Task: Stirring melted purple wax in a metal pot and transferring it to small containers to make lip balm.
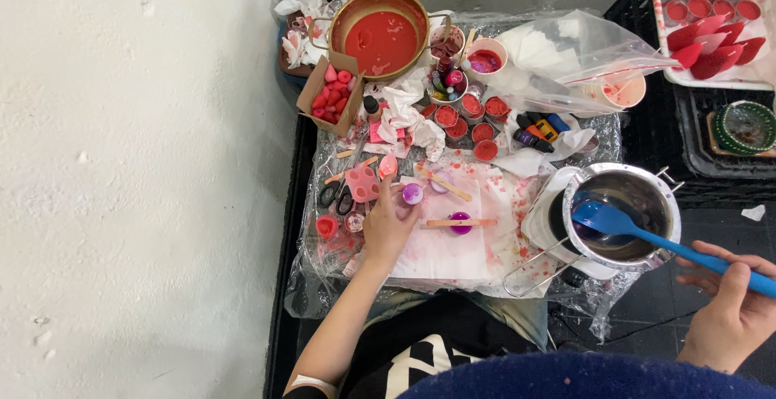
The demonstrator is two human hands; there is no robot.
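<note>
Over the pot (pixel 647 174), blue spatula (pixel 647 233), blade up-left.

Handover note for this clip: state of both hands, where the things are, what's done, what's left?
Left hand: on the small cup of purple wax on the stained paper.
Right hand: holds the blue spatula, blade in the steel pot.
Done: second purple cup filled, stick across; red cups filled.
Left: pot contents look unpoured; the cup's wick isn't visible.
</note>
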